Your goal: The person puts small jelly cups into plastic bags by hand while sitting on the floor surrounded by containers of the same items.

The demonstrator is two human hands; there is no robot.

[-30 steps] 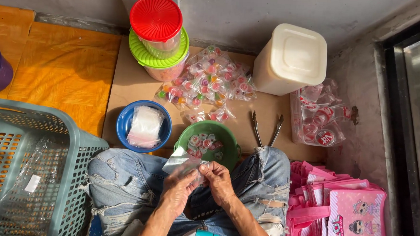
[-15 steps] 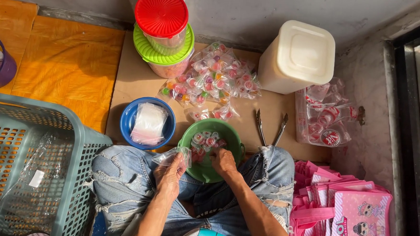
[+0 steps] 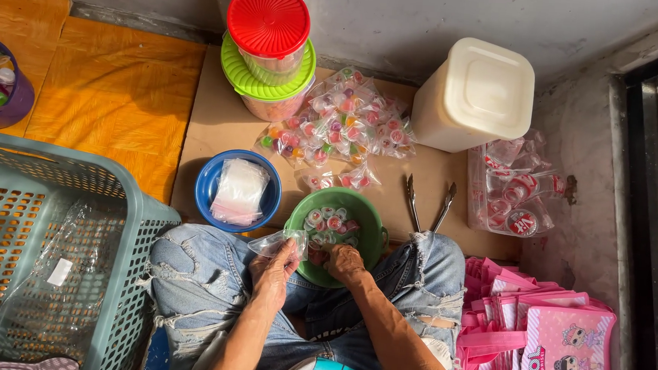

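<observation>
Head view: left hand [image 3: 273,268] holds clear bag [image 3: 277,242], long axis sideways.

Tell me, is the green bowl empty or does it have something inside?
Not empty. The green bowl holds small round jelly cups, and the right hand reaches into it.

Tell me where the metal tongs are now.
In the head view, the metal tongs lie on the cardboard, right of the green bowl, below the white container.

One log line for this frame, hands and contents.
left hand: holds clear bag | right hand: in green bowl, on jelly cups | blue bowl: spare bags
</observation>
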